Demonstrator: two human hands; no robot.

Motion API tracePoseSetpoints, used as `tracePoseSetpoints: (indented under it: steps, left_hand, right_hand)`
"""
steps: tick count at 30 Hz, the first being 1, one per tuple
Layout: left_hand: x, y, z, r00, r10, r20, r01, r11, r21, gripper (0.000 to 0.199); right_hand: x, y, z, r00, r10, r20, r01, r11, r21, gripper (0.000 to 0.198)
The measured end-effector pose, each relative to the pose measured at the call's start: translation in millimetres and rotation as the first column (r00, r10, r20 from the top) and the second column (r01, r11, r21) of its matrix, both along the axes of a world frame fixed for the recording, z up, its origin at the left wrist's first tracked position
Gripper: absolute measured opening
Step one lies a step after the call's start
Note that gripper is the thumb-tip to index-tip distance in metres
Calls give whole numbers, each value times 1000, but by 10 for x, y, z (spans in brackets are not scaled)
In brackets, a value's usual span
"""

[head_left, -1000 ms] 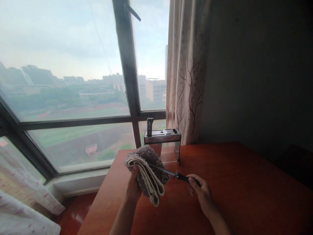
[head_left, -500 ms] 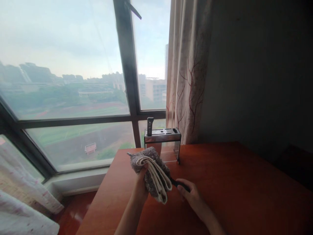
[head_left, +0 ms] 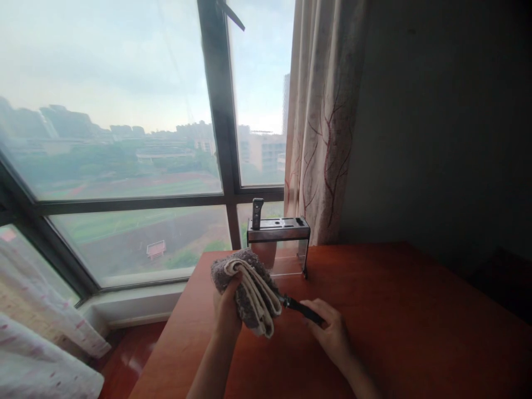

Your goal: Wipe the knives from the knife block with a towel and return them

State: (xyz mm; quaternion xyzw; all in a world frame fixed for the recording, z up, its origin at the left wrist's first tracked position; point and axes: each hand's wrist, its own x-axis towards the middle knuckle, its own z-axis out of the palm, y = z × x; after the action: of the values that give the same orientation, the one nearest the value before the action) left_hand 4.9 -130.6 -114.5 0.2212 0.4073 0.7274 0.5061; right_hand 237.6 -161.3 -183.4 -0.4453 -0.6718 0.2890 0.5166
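Item, latest change: since half a second earlier, the black-handled rod [head_left: 305,312] had slid partway back out of the folded cloth [head_left: 258,295], to the right hand's side. Through my remote head view I noted its metal collar [head_left: 286,301] showing again, with a short length of shaft beyond it; the tip that had poked out past the left hand was lost to sight. I judged this the return half of a stroke, the rod being drawn through the cloth, with wiping the work in hand.

Item, left hand [head_left: 228,305]: curled firmly, thumb pressed on the near folds of the cloth, the other fingers hidden behind it. The bundle sat just above and to the right of that thumb, grey pile outward, pale backing in layers, lifted off the table [head_left: 415,321].

Item, right hand [head_left: 332,328]: closed around the end of the handle, which ran from its grip up and leftward into the bundle. I could not tell how each finger lay.

Item, knife holder [head_left: 278,235]: standing on the table beyond both hands, clear-sided with a metal top, touched by neither. One knife handle [head_left: 257,213] stood upright at its left end.

Item, surroundings: patterned curtain [head_left: 326,149] farther off beyond the right hand; window frame [head_left: 137,204] beyond the left.
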Motion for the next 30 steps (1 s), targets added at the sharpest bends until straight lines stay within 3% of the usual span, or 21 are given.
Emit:
tracePoseSetpoints:
  steps: [3, 6, 10, 14, 17, 20, 24, 30]
  left_hand:
    - [-128, 40, 14, 988, 143, -59, -143, 990, 3, 34]
    - [-250, 63, 32, 959, 233, -161, -229, 972, 47, 29]
    - [-364, 61, 91, 903, 221, -368, -194, 975, 110, 25]
    - [-396, 23, 155, 839, 143, -525, -68, 985, 159, 27]
    - [-384, -19, 143, 912, -33, -408, 60, 997, 54, 26]
    - [-357, -39, 106, 975, -195, -107, 191, 980, -48, 29]
    - [-271, -4, 92, 985, -145, 95, 150, 988, -44, 30]
    - [-100, 30, 115, 973, -90, 211, 109, 991, -83, 21]
  right_hand:
    - [20, -17, 53, 999, -41, -18, 42, 999, 20, 23]
    - [45, -40, 88, 997, -42, -64, 39, 998, -44, 23]
    - [109, -48, 76, 960, -69, -270, 10, 977, -214, 33]
    - [180, -9, 48, 842, -228, -490, 87, 952, -293, 40]
    - [201, 10, 64, 770, -299, -564, 136, 940, -313, 39]
    - [190, -6, 97, 801, -265, -536, 120, 950, -289, 37]
    - [160, -43, 99, 870, -190, -455, 82, 966, -247, 33]
    - [157, -64, 94, 906, -154, -393, 67, 972, -227, 32]
